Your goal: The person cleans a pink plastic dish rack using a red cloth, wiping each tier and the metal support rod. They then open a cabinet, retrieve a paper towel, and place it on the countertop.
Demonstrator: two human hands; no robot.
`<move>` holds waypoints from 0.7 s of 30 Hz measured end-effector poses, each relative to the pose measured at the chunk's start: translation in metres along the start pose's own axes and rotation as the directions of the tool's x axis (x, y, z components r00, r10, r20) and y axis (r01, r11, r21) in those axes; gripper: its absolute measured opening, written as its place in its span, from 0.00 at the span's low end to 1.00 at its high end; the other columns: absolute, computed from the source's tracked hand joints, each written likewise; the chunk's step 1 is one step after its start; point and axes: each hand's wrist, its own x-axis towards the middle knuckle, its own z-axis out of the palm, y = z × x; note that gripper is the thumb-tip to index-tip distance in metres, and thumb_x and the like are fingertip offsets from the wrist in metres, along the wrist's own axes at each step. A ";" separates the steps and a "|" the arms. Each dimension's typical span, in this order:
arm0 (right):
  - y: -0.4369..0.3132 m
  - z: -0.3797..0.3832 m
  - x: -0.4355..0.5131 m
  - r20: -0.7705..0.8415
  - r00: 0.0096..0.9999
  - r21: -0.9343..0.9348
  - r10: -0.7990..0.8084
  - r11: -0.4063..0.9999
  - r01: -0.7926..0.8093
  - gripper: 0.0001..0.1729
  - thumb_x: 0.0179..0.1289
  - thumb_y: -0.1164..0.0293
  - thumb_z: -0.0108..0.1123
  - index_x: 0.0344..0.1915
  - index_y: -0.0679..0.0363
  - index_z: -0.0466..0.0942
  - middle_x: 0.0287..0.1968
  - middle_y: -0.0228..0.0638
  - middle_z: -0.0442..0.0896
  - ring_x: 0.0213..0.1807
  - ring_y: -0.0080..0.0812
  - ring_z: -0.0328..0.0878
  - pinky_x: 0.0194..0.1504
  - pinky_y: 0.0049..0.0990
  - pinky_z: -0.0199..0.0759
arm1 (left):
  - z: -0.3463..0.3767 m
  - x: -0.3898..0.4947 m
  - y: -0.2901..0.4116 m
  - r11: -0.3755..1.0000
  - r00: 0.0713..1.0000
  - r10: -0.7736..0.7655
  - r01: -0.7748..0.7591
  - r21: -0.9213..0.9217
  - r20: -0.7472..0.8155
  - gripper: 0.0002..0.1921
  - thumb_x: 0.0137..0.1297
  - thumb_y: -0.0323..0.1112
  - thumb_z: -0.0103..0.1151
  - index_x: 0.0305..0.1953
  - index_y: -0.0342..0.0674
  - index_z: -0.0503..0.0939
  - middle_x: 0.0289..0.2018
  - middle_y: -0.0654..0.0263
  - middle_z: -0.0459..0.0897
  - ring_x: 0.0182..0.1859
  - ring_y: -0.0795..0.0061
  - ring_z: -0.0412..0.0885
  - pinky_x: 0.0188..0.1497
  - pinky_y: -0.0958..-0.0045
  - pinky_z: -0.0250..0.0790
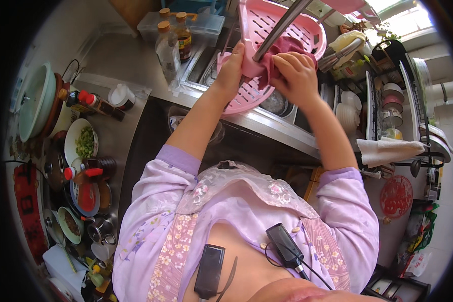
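A pink plastic corner rack with slotted shelves [283,28] is held over a metal sink [202,77]. A metal pole [281,32] passes up through its corner. My left hand [232,70] grips the rack's edge, left of the pole. In my right hand [296,77] is a dark red cloth [287,46], pressed against the rack's corner beside the pole. Part of the cloth hangs below my fingers. A lower slotted shelf [247,99] shows under both hands, tilted above the sink.
Glass bottles [168,49] and a clear plastic box [207,24] stand left of the sink. Seasoning bottles, a bowl of chopped greens [83,141] and other dishes crowd the left counter. At right is a black dish rack [424,132] with bowls and a white cloth [390,151].
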 end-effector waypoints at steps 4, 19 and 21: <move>0.029 -0.014 -0.008 0.236 0.972 0.066 0.021 0.997 -0.038 0.25 0.45 0.70 0.67 0.49 0.53 0.79 0.47 0.29 0.82 0.52 0.37 0.77 0.54 0.38 0.66 | -0.002 0.001 -0.007 0.999 1.000 0.011 -0.010 0.032 -0.013 0.25 0.75 0.59 0.31 0.51 0.46 0.72 0.32 0.72 0.78 0.25 0.86 0.71 0.21 0.82 0.58; -0.023 0.011 0.012 0.060 0.987 -0.147 0.147 0.980 -0.137 0.23 0.44 0.45 0.68 0.28 0.51 0.77 0.29 0.28 0.78 0.37 0.34 0.77 0.43 0.37 0.65 | -0.005 -0.004 0.002 0.998 0.997 0.058 -0.058 -0.005 -0.059 0.26 0.77 0.55 0.30 0.49 0.42 0.75 0.37 0.67 0.80 0.37 0.80 0.77 0.40 0.77 0.70; -0.002 -0.004 0.010 0.039 0.999 0.049 0.003 0.999 -0.005 0.22 0.44 0.58 0.69 0.41 0.53 0.81 0.37 0.29 0.82 0.43 0.37 0.80 0.45 0.37 0.70 | -0.008 -0.002 0.004 0.998 1.000 -0.015 0.016 0.055 -0.015 0.25 0.77 0.55 0.30 0.46 0.44 0.75 0.33 0.70 0.79 0.31 0.84 0.74 0.31 0.81 0.66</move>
